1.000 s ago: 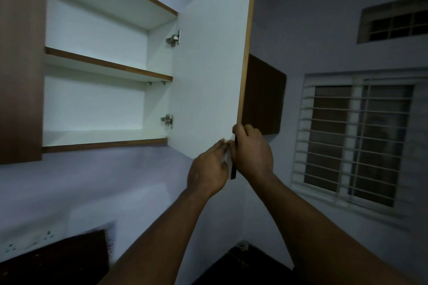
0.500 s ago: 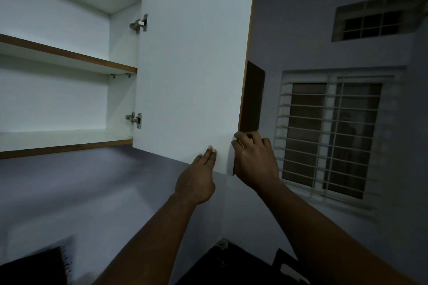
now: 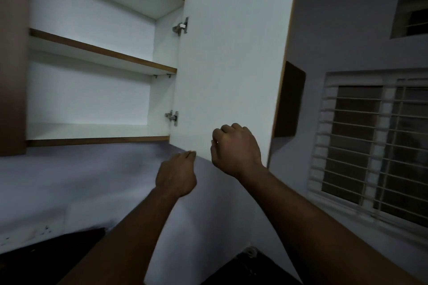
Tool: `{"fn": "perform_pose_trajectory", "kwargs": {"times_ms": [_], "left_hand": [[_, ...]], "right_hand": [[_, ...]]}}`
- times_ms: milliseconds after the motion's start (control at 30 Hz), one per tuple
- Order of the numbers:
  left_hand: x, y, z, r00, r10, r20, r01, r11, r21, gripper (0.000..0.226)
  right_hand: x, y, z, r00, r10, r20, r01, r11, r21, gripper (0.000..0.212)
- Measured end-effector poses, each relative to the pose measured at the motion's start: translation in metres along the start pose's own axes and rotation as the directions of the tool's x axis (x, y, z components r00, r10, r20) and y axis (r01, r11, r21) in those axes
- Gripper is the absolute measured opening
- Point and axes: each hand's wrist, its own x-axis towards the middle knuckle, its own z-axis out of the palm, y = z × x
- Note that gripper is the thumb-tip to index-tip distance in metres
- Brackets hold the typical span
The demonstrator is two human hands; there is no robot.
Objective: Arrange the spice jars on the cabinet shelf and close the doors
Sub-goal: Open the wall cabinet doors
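The wall cabinet (image 3: pixel 97 141) stands open, showing a middle shelf (image 3: pixel 102 53) and a bottom shelf (image 3: pixel 92 131), both white. No spice jars are in view. Its right door (image 3: pixel 231 65) is swung out, white inner face toward me. My left hand (image 3: pixel 176 173) reaches up from below, fingertips touching the door's lower edge. My right hand (image 3: pixel 234 148) sits in front of the door's lower inner face, fingers curled with nothing seen in them, a little left of the door's free edge.
The brown left door (image 3: pixel 11 58) covers the cabinet's left side. Another brown cabinet (image 3: pixel 289 99) hangs behind the open door. A barred window (image 3: pixel 370 146) fills the right wall. A dark counter (image 3: pixel 46 254) and wall sockets lie below left.
My right hand has let go of the door's free edge and moved left in front of its inner face. My left hand dropped from the face to the lower edge. The view shifted.
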Motion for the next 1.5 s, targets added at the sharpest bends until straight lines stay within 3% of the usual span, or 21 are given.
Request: {"fn": "perform_pose_trajectory", "kwargs": {"times_ms": [167,333,533,667,867,1133,1300,1500], "left_hand": [[-0.011,-0.092,-0.038,0.978,-0.209,0.001,0.198,0.930,0.308,0.042],[-0.027,-0.164,-0.089,0.946,-0.314,-0.082,0.311,0.807,0.502,0.023],[-0.029,-0.225,-0.135,0.952,-0.305,0.029,0.163,0.586,0.793,0.023],[-0.022,-0.247,-0.159,0.921,-0.378,0.093,0.049,0.350,0.936,0.023],[-0.005,-0.275,-0.171,0.854,-0.492,0.169,-0.119,0.133,0.984,0.055],[-0.022,-0.275,-0.184,0.903,-0.339,0.265,-0.218,0.169,0.961,0.043],[-0.046,-0.255,-0.214,0.921,-0.206,0.330,-0.291,0.197,0.936,0.031],[-0.105,-0.218,-0.262,0.945,-0.035,0.325,-0.305,0.262,0.915,0.040]], "right_hand": [[0.030,-0.064,0.039,0.982,-0.017,0.189,-0.033,0.965,0.261,0.017],[0.054,-0.120,0.081,0.947,-0.103,0.305,-0.049,0.889,0.454,0.019],[0.085,-0.193,0.133,0.932,-0.194,0.306,-0.088,0.698,0.711,0.016],[0.105,-0.247,0.164,0.922,-0.229,0.314,-0.159,0.514,0.843,0.015],[0.128,-0.322,0.202,0.896,-0.262,0.358,-0.321,0.174,0.931,0.019],[0.126,-0.370,0.194,0.880,-0.239,0.410,-0.447,-0.128,0.885,0.046],[0.119,-0.371,0.161,0.907,-0.212,0.365,-0.410,-0.237,0.881,0.023],[0.072,-0.370,0.107,0.941,-0.150,0.304,-0.338,-0.339,0.878,0.010]]}}
